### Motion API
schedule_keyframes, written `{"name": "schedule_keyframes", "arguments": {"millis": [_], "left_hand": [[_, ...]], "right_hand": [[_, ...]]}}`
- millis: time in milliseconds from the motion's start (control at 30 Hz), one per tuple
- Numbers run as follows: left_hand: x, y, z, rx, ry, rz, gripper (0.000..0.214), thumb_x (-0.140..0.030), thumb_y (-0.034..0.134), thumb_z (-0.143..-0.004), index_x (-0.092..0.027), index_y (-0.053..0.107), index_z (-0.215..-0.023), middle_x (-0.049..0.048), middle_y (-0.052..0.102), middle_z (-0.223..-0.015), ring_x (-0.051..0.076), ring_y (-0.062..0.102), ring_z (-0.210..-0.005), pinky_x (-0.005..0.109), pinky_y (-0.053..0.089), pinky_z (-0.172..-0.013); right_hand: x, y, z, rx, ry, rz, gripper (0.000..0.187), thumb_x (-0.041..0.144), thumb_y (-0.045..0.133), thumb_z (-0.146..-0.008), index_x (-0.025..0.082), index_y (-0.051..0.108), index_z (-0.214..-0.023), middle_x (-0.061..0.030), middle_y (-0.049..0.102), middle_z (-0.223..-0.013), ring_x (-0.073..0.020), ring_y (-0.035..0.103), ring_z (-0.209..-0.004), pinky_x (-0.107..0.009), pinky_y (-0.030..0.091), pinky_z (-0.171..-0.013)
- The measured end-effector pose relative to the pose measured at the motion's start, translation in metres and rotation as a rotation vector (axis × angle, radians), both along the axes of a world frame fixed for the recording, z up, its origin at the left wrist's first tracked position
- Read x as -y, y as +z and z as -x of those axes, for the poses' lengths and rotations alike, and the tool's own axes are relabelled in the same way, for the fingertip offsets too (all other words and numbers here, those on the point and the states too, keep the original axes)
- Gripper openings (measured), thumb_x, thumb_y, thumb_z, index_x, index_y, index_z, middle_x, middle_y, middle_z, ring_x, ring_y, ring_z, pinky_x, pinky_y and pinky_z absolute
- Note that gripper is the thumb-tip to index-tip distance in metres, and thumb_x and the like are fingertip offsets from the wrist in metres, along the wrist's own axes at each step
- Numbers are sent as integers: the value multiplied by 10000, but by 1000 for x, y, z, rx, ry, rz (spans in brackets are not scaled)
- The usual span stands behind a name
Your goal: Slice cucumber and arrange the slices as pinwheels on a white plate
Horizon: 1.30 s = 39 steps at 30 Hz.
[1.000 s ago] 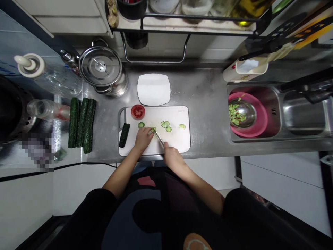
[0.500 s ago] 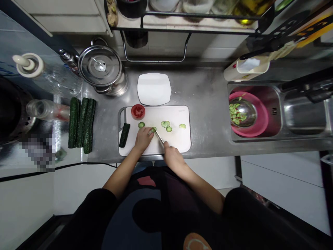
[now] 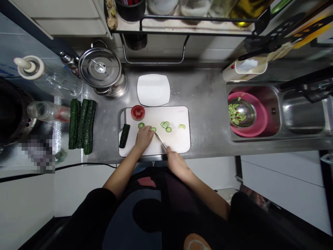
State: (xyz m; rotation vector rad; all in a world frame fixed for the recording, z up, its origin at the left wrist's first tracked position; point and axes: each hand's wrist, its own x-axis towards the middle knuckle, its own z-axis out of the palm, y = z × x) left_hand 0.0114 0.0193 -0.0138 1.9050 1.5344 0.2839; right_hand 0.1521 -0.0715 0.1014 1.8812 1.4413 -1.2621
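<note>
My right hand [image 3: 177, 162] is closed around the handle of a knife [image 3: 161, 141], whose blade slants up and left across the white cutting board [image 3: 179, 144]. At the blade's tip lies a small cut piece of cucumber [image 3: 153, 129]. My left hand [image 3: 143, 139] is closed, its fingertips on that piece; its fingers hide part of it. Several thin cucumber slices [image 3: 166, 124] lie to the right, with more slices [image 3: 182, 127] farther right. Beyond my left hand is a cucumber end [image 3: 141, 125]. A longer cucumber chunk [image 3: 125, 135] and a small red bowl [image 3: 137, 112] sit on the board's left.
A white plate-like scale [image 3: 153, 89] stands behind the board. Whole cucumbers [image 3: 89, 126] lie at left, near a lidded steel pot [image 3: 100, 67]. In the sink at right, a pink basin [image 3: 262, 118] holds a metal bowl with chopped pieces. A rack [image 3: 192, 31] hangs above.
My right hand has drawn the knife slightly right and toward me, so its tip is now just beside the cucumber piece. My left hand stays nearly in place.
</note>
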Motion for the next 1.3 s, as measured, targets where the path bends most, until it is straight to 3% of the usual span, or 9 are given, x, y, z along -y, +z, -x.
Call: {"name": "schedule_keyframes", "arguments": {"millis": [133, 267, 433, 600, 733, 867, 1000, 1133, 1300], "left_hand": [[-4, 4, -10, -47, 49, 2, 72, -167, 603, -793, -190, 609, -861, 80, 618, -932, 219, 580, -915, 345, 495, -841], [-8, 11, -14, -6, 66, 55, 58, -151, 599, -780, -193, 572, -751, 52, 622, -830, 193, 578, -818, 317, 483, -761], [-19, 25, 6, 4, 174, 97, 63, -239, 599, -816, -184, 598, -784, 10, 636, -750, 152, 579, -706, 272, 452, -705], [-29, 31, 23, -187, 158, -2, 112, -160, 540, -835, -159, 650, -853, 75, 659, -887, 199, 602, -864, 297, 449, -795], [-33, 28, 3, -142, 39, -90, 193, -154, 497, -872, -164, 687, -904, 89, 647, -985, 212, 575, -997, 313, 442, -899], [-40, 24, -39, -36, -105, 65, 179, -219, 613, -824, -187, 694, -980, 64, 636, -995, 199, 578, -979, 299, 457, -900], [-48, 23, -69, -62, -108, 192, 198, -237, 664, -781, -186, 695, -970, 66, 607, -1031, 196, 576, -956, 277, 466, -826], [-50, 28, -78, -63, -87, 218, 96, -178, 652, -774, -177, 692, -862, 61, 618, -1016, 177, 580, -925, 256, 453, -775], [-48, 34, -68, -1, -6, 272, 56, -195, 623, -799, -171, 674, -794, 18, 667, -819, 144, 595, -792, 242, 442, -733]], "right_hand": [[10, 6, -12, 24, 0, 30, 487, 12, 376, -803, 150, 448, -1264, -137, 656, -995, -262, 637, -999, -274, 450, -735], [10, 8, -19, 62, -25, 23, 497, 3, 360, -804, 158, 452, -1267, -140, 654, -976, -271, 638, -997, -283, 447, -732], [5, 7, -21, 61, -28, 11, 470, -3, 362, -807, 157, 467, -1237, -138, 649, -967, -263, 639, -979, -273, 447, -716], [4, 5, -21, 56, -24, 5, 489, -11, 362, -811, 162, 447, -1260, -128, 650, -969, -254, 640, -973, -272, 455, -726], [5, 4, -22, 51, -23, -7, 492, -12, 350, -804, 169, 450, -1250, -125, 654, -962, -259, 645, -963, -285, 461, -732], [4, 5, -22, 65, -16, -4, 456, 5, 339, -819, 164, 460, -1228, -134, 651, -968, -257, 644, -960, -283, 460, -728], [4, 6, -21, 71, -9, 4, 438, 9, 328, -832, 163, 468, -1217, -134, 651, -964, -250, 645, -951, -278, 458, -723], [5, 4, -21, 66, -32, 5, 447, 16, 337, -834, 173, 467, -1232, -128, 649, -965, -246, 644, -959, -268, 455, -713], [4, 4, -24, 53, -34, -2, 463, 13, 361, -814, 170, 463, -1237, -126, 652, -962, -248, 645, -951, -266, 449, -706]]}}
